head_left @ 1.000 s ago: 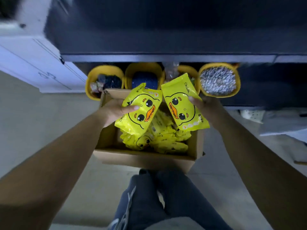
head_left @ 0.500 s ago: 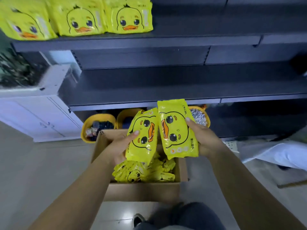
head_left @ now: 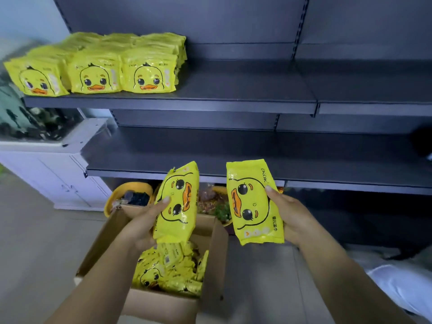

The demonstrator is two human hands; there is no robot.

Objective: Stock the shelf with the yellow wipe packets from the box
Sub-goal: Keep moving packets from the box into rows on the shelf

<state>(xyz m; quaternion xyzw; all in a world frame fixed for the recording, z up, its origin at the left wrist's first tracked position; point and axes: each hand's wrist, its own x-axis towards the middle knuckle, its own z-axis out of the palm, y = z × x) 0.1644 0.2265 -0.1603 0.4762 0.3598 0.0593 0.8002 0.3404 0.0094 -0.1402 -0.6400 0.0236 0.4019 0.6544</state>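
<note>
Head view: left hand [head_left: 142,224] grips one yellow wipe packet [head_left: 175,203] by its left long edge, thumb laid across the printed duck face and the other fingers curled behind it. That packet stands on end, leaning a little to the right, directly above the open cardboard box [head_left: 216,258]. Right hand [head_left: 288,216] grips a second packet [head_left: 253,202] by its right edge, thumb on the front, fingers behind; this packet is also on end and hangs to the right of the box. The two held packets are apart, with a clear gap between them, and both sit in front of the edge of the lower shelf [head_left: 257,150], below the level of the upper shelf [head_left: 233,90].

Loose packets in the box [head_left: 168,270] lie jumbled in a heap. Stocked packets [head_left: 93,66] stand face-out in rows at the left end of the upper shelf, several deep. Under the lower shelf, behind the box, yellow bins [head_left: 131,195] hold dark and mixed contents that are too blurred to name. A white cabinet [head_left: 53,174] stands to the left of the shelving, on the pale floor [head_left: 35,242].
</note>
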